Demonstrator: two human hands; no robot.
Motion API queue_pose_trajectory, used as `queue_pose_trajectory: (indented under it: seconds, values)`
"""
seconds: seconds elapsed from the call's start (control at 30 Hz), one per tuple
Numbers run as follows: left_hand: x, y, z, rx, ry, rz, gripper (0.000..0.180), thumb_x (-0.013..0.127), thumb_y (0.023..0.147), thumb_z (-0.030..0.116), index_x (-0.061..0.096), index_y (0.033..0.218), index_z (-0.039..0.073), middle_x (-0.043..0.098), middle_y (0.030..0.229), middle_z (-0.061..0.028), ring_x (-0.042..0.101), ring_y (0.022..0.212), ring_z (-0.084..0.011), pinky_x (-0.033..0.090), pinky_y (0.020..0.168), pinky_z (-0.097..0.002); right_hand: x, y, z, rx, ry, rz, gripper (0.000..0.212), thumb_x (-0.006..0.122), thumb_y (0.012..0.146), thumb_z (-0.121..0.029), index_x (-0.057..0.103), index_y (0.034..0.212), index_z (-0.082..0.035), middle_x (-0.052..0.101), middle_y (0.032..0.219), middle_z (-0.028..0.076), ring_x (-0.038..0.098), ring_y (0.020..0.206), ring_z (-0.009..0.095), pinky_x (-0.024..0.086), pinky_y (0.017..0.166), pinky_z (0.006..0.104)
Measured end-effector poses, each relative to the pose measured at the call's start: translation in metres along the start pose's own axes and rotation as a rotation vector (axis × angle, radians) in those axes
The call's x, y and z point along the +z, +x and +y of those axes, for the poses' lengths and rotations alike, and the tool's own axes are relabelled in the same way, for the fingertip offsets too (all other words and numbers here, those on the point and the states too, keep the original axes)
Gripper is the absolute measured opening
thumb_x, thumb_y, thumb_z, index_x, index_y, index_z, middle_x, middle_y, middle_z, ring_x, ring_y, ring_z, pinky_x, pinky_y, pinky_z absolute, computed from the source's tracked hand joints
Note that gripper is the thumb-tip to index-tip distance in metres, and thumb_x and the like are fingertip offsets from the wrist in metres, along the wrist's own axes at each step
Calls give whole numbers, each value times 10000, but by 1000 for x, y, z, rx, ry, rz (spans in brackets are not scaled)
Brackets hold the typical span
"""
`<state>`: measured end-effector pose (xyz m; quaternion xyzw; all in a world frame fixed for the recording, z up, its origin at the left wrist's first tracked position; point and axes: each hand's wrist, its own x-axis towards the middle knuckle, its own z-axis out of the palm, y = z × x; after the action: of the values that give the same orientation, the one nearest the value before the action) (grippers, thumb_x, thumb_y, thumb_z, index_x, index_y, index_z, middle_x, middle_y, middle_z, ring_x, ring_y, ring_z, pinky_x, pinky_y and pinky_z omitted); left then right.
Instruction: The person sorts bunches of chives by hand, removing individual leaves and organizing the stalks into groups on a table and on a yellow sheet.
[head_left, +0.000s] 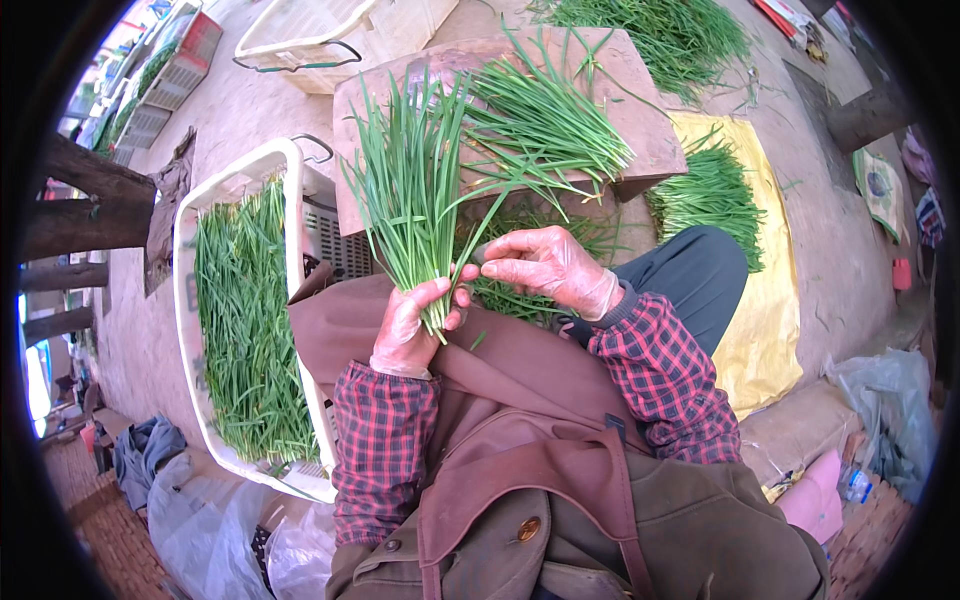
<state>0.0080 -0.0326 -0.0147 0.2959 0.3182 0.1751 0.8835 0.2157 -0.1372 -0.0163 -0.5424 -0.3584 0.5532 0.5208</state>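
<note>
A produce-sorting area, shown by the white crate [295, 220] filled with greens [250, 320].

Left hand [408, 325] grips a chive bunch [408, 190] at its base, right hand [560, 268] hovers just beside; loose chives [555, 120] sprawl across the tabletop [657, 145], more fill the white crate [188, 330]!

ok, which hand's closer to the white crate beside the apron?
Left. The left hand is just right of the white crate, holding green stalks; the right hand is farther right.
</note>
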Motion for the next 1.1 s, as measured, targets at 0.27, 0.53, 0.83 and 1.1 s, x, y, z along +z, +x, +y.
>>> queue_pose_trajectory:
  seconds: [0.27, 0.53, 0.83, 1.1]
  values:
    - [0, 2, -2, 18, 46, -67, 274, 599, 911, 80, 609, 1145, -61, 685, 1058, -173, 618, 735, -168, 491, 536, -245, 3, 3, 5, -96, -151, -87, 248, 686, 919, -165, 716, 1107, -5, 705, 835, 34, 629, 787, 82, 514, 714, 270]
    - [4, 9, -3, 52, 250, 115, 225, 588, 922, 79, 616, 1106, -48, 686, 940, -133, 685, 801, -212, 550, 599, -279, -12, -26, -25, 172, 91, -165, 175, 679, 941, -121, 718, 1011, 34, 654, 737, 29, 523, 579, 48, 404, 498, 221]
    - [-3, 20, -2, 141, 139, 37, 175, 641, 892, 68, 655, 1009, -62, 692, 876, -125, 629, 666, -171, 516, 600, -269, -56, -45, 17, -342, -1040, 16, 131, 708, 880, -138, 745, 871, -13, 635, 715, 86, 643, 661, 190, 504, 603, 333]
    - [3, 7, -13, 64, 144, 26, 175, 687, 863, 55, 665, 1000, -51, 702, 886, -114, 590, 628, -138, 466, 553, -248, 7, 19, -43, -304, 6, 492, 244, 664, 935, -88, 667, 1146, 35, 673, 768, 46, 593, 596, 59, 475, 498, 216]
